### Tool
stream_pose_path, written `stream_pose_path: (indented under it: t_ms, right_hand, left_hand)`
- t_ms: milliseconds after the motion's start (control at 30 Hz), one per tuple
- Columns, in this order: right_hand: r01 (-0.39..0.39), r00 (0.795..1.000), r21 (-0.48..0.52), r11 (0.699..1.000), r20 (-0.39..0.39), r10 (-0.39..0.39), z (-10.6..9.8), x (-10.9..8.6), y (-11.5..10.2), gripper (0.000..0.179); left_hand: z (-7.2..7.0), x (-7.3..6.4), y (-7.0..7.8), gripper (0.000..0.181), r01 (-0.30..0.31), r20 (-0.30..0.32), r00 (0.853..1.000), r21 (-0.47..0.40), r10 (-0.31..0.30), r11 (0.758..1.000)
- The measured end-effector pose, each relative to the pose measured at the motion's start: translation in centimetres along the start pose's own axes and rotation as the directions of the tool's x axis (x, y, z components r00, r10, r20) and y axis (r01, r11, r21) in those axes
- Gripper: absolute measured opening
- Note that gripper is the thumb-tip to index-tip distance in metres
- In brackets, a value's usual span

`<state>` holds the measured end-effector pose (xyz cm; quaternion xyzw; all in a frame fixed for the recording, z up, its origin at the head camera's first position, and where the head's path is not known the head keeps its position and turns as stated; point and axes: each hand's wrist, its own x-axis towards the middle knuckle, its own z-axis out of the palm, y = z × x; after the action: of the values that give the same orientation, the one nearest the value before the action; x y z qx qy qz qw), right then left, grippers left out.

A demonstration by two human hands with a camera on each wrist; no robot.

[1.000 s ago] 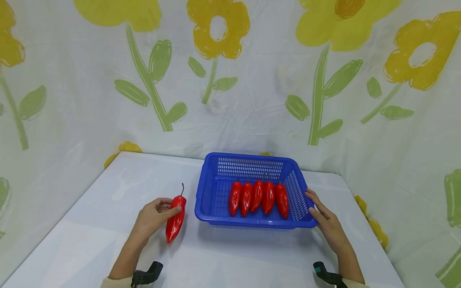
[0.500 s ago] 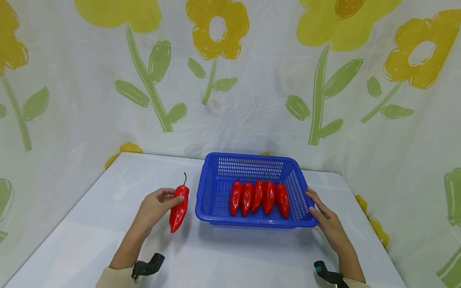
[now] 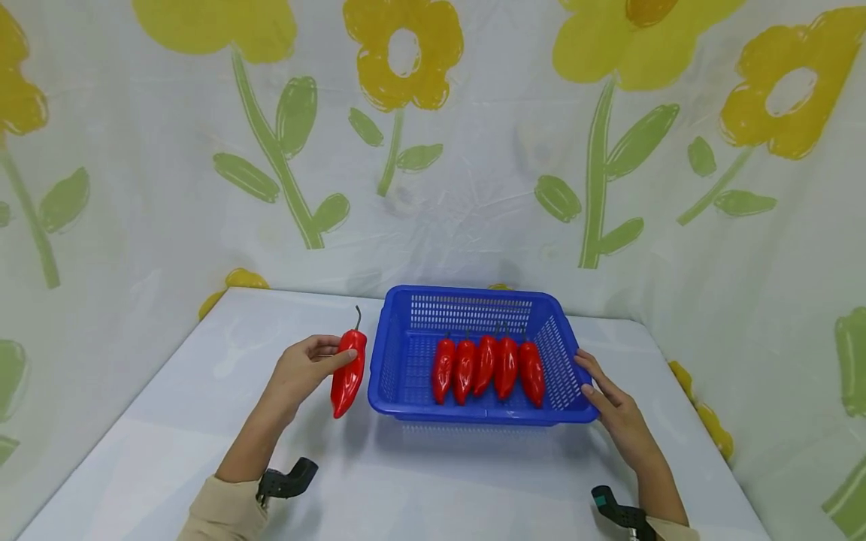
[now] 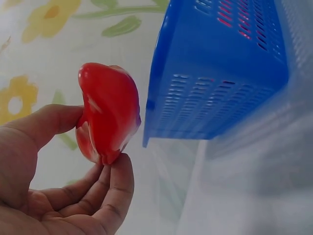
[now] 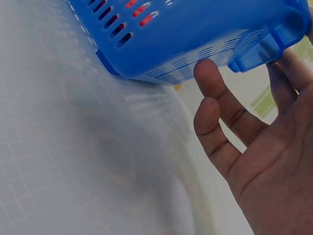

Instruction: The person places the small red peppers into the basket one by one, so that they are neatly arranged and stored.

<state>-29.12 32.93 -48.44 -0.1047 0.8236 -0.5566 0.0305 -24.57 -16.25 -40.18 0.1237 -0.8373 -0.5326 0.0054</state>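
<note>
My left hand (image 3: 301,374) pinches a red chili pepper (image 3: 348,376) with a thin dark stem, held up with its tip down, just left of the blue plastic basket (image 3: 376,376). In the left wrist view the pepper (image 4: 110,107) sits between the thumb and fingertips, apart from the basket wall (image 4: 210,68). Several more red peppers (image 3: 484,364) lie side by side inside the basket, stems away from me. My right hand (image 3: 625,424) holds the basket's right rim near its front corner; in the right wrist view two fingers (image 5: 230,110) stay off the rim.
A white table (image 3: 446,488) carries the basket, which is near its back edge. Behind it hangs a white cloth (image 3: 467,210) printed with yellow flowers and green leaves. A black device (image 3: 287,481) sits at each wrist.
My left hand has lifted the pepper and moved it forward and slightly right, closer to the basket. My right hand and the basket have stayed in place.
</note>
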Motion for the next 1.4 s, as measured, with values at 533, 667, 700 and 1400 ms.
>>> stream_pose_path:
  t_ms: [533, 667, 700, 1400]
  right_hand:
    - [-0.006, 1.0, 0.017, 1.0, 0.01, 0.005, 0.0, 0.2, 0.5, 0.053]
    - [0.004, 1.0, 0.014, 1.0, 0.008, -0.004, 0.0, 0.2, 0.5, 0.052]
    - [0.008, 1.0, 0.014, 1.0, 0.009, -0.008, 0.0, 0.2, 0.5, 0.052]
    - [0.007, 1.0, -0.02, 1.0, 0.002, -0.007, -0.1, 0.1, 0.1, 0.052]
  left_hand:
    - [1.7, 1.2, 1.5, 0.064, -0.009, 0.014, 1.0, -0.024, 0.009, 1.0]
    - [2.0, 1.4, 2.2, 0.063, -0.011, 0.023, 1.0, -0.014, 0.012, 1.0]
    - [2.1, 1.5, 2.3, 0.062, -0.008, 0.026, 1.0, -0.011, 0.008, 1.0]
    - [4.0, 3.3, 4.7, 0.058, -0.103, 0.091, 0.991, 0.005, 0.102, 0.995]
